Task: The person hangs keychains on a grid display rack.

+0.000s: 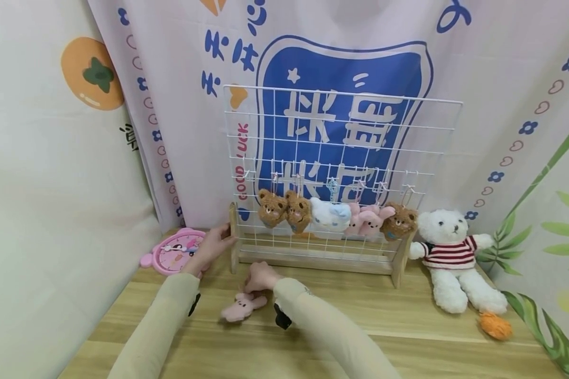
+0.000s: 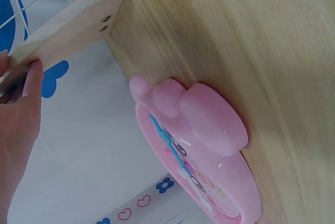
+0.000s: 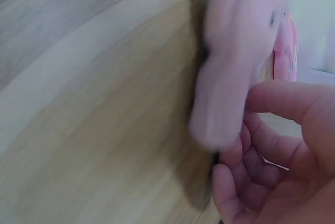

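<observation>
My left hand (image 1: 214,245) grips the wooden side post (image 1: 234,237) of a white wire grid rack (image 1: 341,138). In the left wrist view, the thumb and fingers wrap the upper part of that post (image 2: 78,35). Low over the table in front of the rack, my right hand (image 1: 262,277) pinches a small pink plush rabbit (image 1: 238,309) near its top. The right wrist view shows the rabbit (image 3: 227,72) blurred beside the curled fingers. Brown bear plushies (image 1: 272,208), a white and blue plush (image 1: 329,215) and pink rabbit plushies (image 1: 372,220) hang in a row on the grid.
A pink clock (image 1: 163,263) lies on the wooden table (image 1: 208,352) left of the rack. A white teddy bear in a striped sweater (image 1: 450,255) sits at the right, with a small orange item (image 1: 495,326) by its foot. Printed curtains (image 1: 185,131) hang behind.
</observation>
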`<action>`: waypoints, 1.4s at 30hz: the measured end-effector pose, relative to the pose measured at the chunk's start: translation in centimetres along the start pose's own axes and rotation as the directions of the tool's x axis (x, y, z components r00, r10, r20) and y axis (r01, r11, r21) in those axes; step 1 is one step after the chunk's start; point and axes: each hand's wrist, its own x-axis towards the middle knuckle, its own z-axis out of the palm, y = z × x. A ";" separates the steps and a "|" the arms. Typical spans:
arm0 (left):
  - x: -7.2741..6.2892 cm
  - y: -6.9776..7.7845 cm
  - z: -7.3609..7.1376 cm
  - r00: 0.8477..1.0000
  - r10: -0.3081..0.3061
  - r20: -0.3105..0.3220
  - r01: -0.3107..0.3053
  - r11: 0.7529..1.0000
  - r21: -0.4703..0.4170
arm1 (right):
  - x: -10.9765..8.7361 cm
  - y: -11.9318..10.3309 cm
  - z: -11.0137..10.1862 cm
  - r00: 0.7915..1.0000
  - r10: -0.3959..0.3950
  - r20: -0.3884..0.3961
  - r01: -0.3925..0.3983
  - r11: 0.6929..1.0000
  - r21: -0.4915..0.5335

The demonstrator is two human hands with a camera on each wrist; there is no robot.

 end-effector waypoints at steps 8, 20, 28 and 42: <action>0.1 0.2 0.0 1.000 0.017 -0.001 -0.017 1.000 0.006 | -0.8 0.8 -1.1 0.995 -0.100 -0.020 0.100 0.995 0.007; -0.1 0.4 -0.1 0.999 0.033 0.004 -0.033 0.999 -0.014 | -3.9 1.0 -4.9 0.925 -0.327 -0.195 0.348 0.933 0.086; 0.0 0.2 -0.2 1.000 0.028 -0.004 -0.028 1.000 0.013 | -6.0 -0.1 -8.5 0.829 -0.458 -0.320 0.481 0.877 -0.009; 0.2 -0.3 -0.1 1.000 0.018 0.015 -0.018 0.999 0.042 | -8.3 -5.0 -18.1 0.732 -0.493 -0.470 0.530 0.846 -0.060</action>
